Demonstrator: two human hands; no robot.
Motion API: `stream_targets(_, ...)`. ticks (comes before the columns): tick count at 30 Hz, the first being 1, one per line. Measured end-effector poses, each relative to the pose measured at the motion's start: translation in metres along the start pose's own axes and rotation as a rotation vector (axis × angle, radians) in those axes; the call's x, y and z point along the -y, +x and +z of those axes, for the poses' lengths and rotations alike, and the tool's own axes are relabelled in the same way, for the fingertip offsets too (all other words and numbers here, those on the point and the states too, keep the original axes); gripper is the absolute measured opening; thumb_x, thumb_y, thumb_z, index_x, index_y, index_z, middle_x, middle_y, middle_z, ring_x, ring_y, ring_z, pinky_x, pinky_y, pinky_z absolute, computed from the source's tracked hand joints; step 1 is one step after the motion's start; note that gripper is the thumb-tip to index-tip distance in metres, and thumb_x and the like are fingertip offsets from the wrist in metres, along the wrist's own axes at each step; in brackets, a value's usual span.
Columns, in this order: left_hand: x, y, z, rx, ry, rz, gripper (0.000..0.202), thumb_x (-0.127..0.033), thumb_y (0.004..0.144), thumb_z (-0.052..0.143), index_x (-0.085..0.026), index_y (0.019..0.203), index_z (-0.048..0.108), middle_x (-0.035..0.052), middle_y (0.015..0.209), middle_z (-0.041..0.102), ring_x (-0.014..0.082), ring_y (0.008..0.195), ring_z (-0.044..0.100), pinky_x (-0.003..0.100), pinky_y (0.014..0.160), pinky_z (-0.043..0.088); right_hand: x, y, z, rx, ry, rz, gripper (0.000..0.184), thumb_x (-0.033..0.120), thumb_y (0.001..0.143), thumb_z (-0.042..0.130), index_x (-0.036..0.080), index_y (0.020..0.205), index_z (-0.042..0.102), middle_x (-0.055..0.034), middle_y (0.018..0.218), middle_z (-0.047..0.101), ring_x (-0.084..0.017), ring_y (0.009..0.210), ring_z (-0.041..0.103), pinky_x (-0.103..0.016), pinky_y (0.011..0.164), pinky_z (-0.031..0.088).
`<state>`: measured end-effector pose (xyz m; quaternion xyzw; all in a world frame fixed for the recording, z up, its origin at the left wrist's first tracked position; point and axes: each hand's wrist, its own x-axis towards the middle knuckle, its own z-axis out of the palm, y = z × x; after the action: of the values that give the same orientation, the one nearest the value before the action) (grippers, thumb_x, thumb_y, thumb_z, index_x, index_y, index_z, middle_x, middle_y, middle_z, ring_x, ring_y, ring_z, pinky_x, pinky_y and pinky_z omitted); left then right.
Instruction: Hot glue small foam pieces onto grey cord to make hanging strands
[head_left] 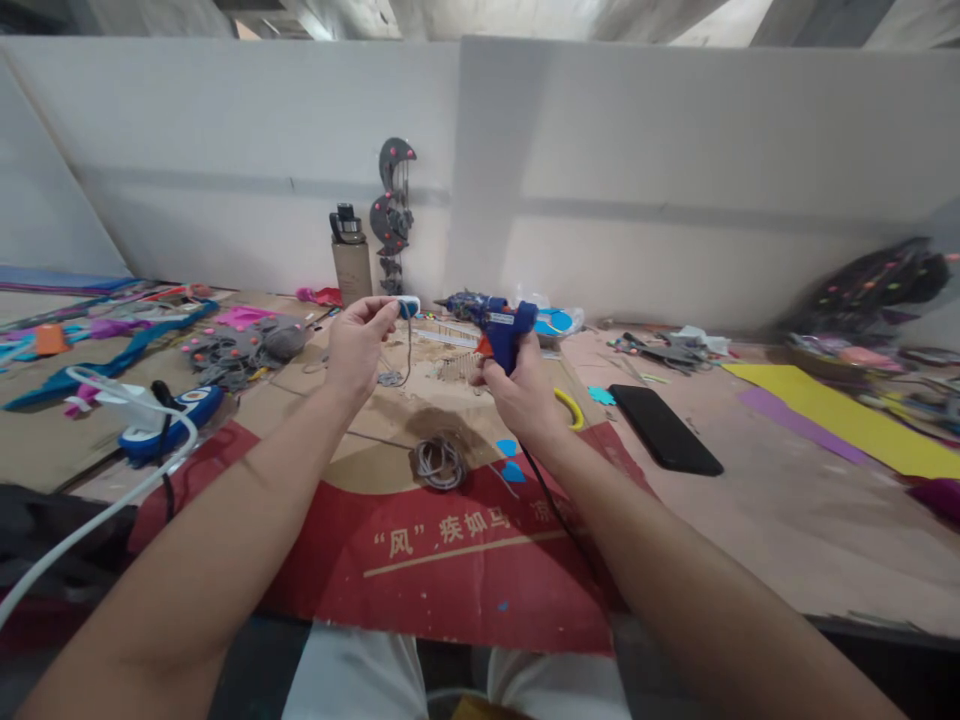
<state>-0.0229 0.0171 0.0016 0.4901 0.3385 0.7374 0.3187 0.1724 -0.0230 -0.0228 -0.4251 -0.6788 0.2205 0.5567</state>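
Note:
My right hand (521, 395) is wrapped round the grip of a blue glue gun (501, 322), held above the table with its nozzle pointing left. Its black cord (551, 505) runs down toward me. My left hand (358, 345) pinches a small blue and white piece (409, 306) from which a thin grey string (405, 360) hangs. The piece sits just left of the gun's nozzle. Below the hands a coil of grey cord (439, 463) and two small blue drop shapes (511, 460) lie on a red and brown cardboard sheet (450, 560).
A black phone (664, 428) lies right of my hands, with yellow and purple sheets (832, 410) beyond. At left are a blue and white power strip (169, 425) with a white cable, grey felt scraps (240, 350) and coloured strips. A bottle (351, 258) and grey hanging ornament (394, 215) stand by the wall.

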Motion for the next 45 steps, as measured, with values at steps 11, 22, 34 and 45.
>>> stream_targets(11,-0.001,-0.006,0.006,-0.002,0.01,-0.03,0.012,-0.026,0.066,0.071,-0.017,0.071,0.064,-0.0024,0.062,0.056,0.0062,0.052,0.045,0.019,0.05,0.036,0.015,-0.011,-0.002,0.118,-0.01,-0.185,0.025,0.017,0.083,0.045,0.02,0.108,0.045,-0.0063,0.097,0.06,-0.015,0.077,0.055,-0.033,0.072,0.047)
stream_targets(22,0.0,-0.008,0.007,-0.009,0.05,0.029,0.01,-0.025,0.068,0.071,-0.017,0.073,0.067,-0.0027,0.061,0.057,0.0057,0.052,0.045,0.018,0.051,0.036,0.022,-0.015,-0.001,0.121,-0.053,-0.196,0.024,0.016,0.083,0.044,0.019,0.106,0.045,-0.0073,0.096,0.061,-0.017,0.082,0.057,-0.034,0.076,0.044)
stream_targets(34,-0.003,-0.012,0.009,-0.008,0.12,0.043,0.009,-0.024,0.069,0.07,-0.017,0.074,0.068,-0.001,0.066,0.061,0.0069,0.053,0.047,0.019,0.052,0.039,0.023,-0.015,0.0,0.119,-0.074,-0.214,0.022,0.016,0.083,0.044,0.02,0.105,0.046,-0.0064,0.094,0.06,-0.017,0.079,0.056,-0.033,0.074,0.045)
stream_targets(45,-0.006,-0.012,0.011,-0.021,0.069,0.055,0.006,-0.022,0.069,0.069,-0.017,0.072,0.067,-0.0018,0.062,0.058,0.0067,0.052,0.046,0.019,0.052,0.037,0.023,-0.016,-0.001,0.124,-0.117,-0.213,0.02,0.016,0.084,0.043,0.02,0.103,0.048,-0.0066,0.093,0.06,-0.017,0.079,0.056,-0.033,0.073,0.044)
